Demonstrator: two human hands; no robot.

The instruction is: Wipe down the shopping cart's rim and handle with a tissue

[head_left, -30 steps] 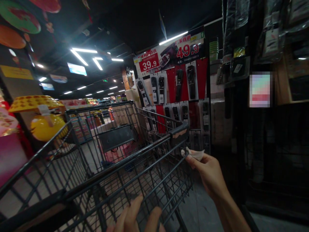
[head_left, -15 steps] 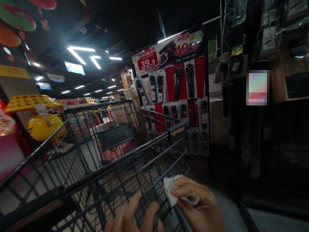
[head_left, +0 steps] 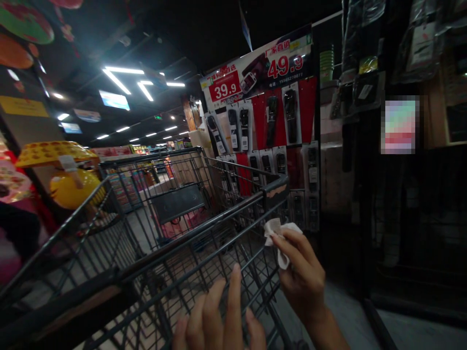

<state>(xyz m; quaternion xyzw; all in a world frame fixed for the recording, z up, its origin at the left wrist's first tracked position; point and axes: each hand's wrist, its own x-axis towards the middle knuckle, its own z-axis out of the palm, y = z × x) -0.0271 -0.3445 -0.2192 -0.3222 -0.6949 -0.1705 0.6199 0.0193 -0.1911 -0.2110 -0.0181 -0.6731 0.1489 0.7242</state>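
Note:
A dark wire shopping cart (head_left: pixel 199 228) fills the lower middle, with a worn corner on its top rail at the right. My right hand (head_left: pixel 302 267) pinches a crumpled white tissue (head_left: pixel 273 232) beside the cart's near right corner, just below the rail. Whether the tissue touches the wires I cannot tell. At the bottom centre, my left hand (head_left: pixel 221 316) has its fingers stretched and apart, holding nothing. It is in front of the cart's near wire side, and contact with the bars is unclear.
Behind the cart, a rack of packaged belts (head_left: pixel 291 114) hangs under a price sign (head_left: pixel 255 73). More packaged goods (head_left: pixel 365 92) hang at the right. A yellow round display (head_left: pixel 76 187) stands at the left, near a person's dark-clothed leg (head_left: pixel 20 228).
My right hand has risen with the tissue towards the cart's corner rail. My left hand's fingers, curled before, are straighter and a little further right. A leg has appeared at the left.

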